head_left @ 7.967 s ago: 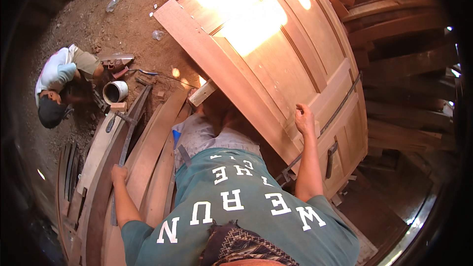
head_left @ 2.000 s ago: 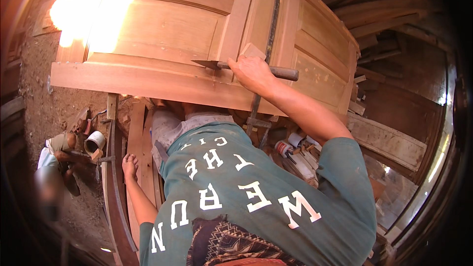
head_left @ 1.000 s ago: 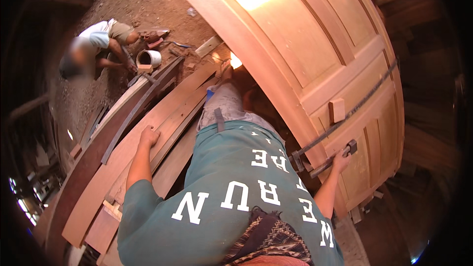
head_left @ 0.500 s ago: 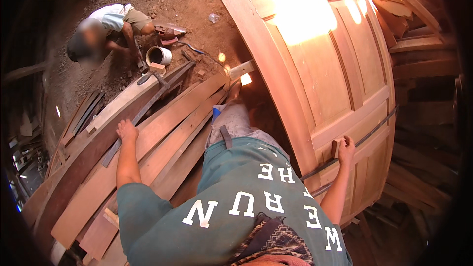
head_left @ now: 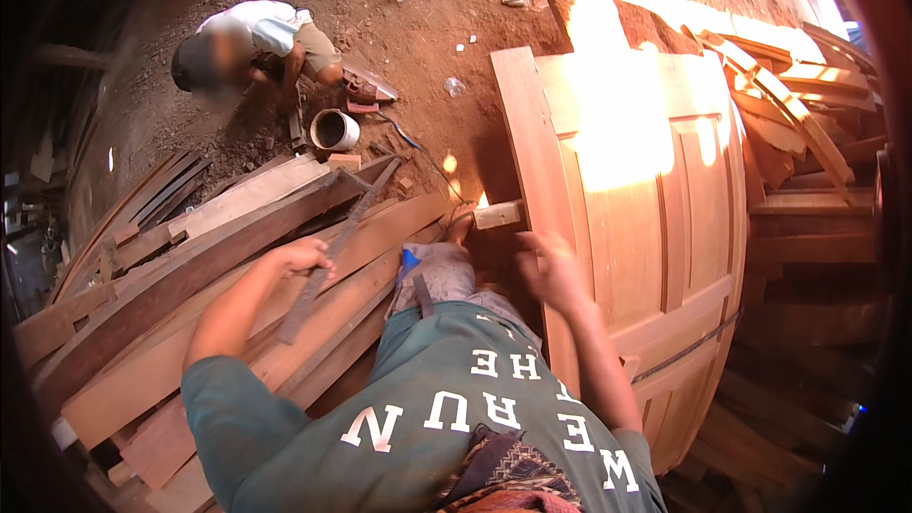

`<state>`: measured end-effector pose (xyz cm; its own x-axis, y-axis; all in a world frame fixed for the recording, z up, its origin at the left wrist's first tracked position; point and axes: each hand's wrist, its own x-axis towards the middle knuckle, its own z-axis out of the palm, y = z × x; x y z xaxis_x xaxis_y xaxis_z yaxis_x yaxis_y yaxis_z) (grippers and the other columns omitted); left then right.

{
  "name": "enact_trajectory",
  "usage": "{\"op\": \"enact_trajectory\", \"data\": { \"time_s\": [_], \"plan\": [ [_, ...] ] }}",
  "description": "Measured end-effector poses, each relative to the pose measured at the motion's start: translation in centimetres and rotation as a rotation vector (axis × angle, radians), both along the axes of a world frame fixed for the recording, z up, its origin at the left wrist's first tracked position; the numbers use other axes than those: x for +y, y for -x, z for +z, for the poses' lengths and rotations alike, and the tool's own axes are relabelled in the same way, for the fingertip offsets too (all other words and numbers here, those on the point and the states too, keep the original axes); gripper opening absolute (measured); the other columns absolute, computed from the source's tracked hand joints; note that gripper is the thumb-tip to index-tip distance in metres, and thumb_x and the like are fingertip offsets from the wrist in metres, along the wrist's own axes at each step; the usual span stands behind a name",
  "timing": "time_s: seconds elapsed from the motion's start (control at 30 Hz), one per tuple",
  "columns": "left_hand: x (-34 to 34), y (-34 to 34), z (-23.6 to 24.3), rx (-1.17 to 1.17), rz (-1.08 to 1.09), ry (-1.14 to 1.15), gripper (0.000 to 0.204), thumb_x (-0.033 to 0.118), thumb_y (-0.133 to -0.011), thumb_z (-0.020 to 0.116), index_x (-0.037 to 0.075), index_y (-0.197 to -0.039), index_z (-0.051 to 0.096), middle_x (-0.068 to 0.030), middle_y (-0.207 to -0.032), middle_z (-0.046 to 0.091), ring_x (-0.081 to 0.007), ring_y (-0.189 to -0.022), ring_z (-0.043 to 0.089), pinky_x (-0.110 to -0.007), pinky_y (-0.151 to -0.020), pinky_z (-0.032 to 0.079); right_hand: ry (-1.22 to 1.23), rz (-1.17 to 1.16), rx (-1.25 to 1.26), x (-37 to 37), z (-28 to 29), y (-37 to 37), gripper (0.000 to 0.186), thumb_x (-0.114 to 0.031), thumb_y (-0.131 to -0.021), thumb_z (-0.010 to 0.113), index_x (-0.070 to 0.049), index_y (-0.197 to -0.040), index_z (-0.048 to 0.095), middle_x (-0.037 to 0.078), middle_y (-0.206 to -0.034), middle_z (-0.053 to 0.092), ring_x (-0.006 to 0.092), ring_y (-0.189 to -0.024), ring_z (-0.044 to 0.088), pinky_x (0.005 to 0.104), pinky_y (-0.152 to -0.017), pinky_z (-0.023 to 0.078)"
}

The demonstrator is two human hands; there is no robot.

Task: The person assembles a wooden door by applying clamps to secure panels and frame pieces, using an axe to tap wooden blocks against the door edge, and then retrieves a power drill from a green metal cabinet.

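Note:
My left hand (head_left: pixel 306 258) is closed around a long dark metal bar clamp (head_left: pixel 328 261), which slants over the stacked boards with a short crosspiece near its far end. On my right lies a panelled wooden door (head_left: pixel 622 237), partly washed out by sunlight. My right hand (head_left: pixel 548 269) is above the door's left edge, its fingers curled but smeared by motion, so whether it holds anything does not show. A dark bar (head_left: pixel 689 350) runs across the door's near part. My right forearm hides some of that edge.
Long boards (head_left: pixel 142 361) are piled on my left. A co-worker (head_left: pixel 275 33) crouches at the far left beside a white bucket (head_left: pixel 335 130) and a red power tool (head_left: pixel 366 87). A wooden piece (head_left: pixel 499 215) juts from the door's left side. Scrap timber (head_left: pixel 788 104) is heaped beyond the door.
My left hand has lifted the bar clamp off the boards and moved right. My right hand has left the small wooden block on the door and swung forward and left. The view has shifted.

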<state>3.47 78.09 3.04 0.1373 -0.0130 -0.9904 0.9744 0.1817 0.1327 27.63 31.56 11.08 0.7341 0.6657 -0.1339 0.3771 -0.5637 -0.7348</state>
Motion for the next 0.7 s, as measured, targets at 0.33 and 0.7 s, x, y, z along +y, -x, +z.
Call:
{"op": "enact_trajectory", "data": {
  "time_s": [0.33,0.7],
  "plan": [
    [-9.6,-11.5,-2.8,-0.330,0.328,0.100,0.017,0.020,-0.094,0.068,0.003,-0.096,0.070,-0.0118,-0.092,0.072,-0.0217,-0.085,0.071,-0.037,-0.073,0.059,-0.650,0.573,0.264,18.4,1.7,3.6,0.025,-0.016,-0.088,0.072,-0.003,-0.109,0.068,0.017,-0.105,0.066,0.0373,-0.106,0.062,0.0464,-0.098,0.047],
    [-17.6,-12.1,-14.3,-0.833,1.481,1.105,0.070,0.062,-0.104,0.034,0.001,-0.125,0.060,-0.0172,-0.117,0.068,-0.0316,-0.112,0.066,-0.052,-0.102,0.052,-0.632,-0.079,0.498,21.0,4.3,3.7,0.028,-0.013,-0.101,0.058,0.000,-0.077,0.051,0.005,-0.069,0.041,0.0125,-0.072,0.044,0.0333,-0.065,0.039]
  ]
}}
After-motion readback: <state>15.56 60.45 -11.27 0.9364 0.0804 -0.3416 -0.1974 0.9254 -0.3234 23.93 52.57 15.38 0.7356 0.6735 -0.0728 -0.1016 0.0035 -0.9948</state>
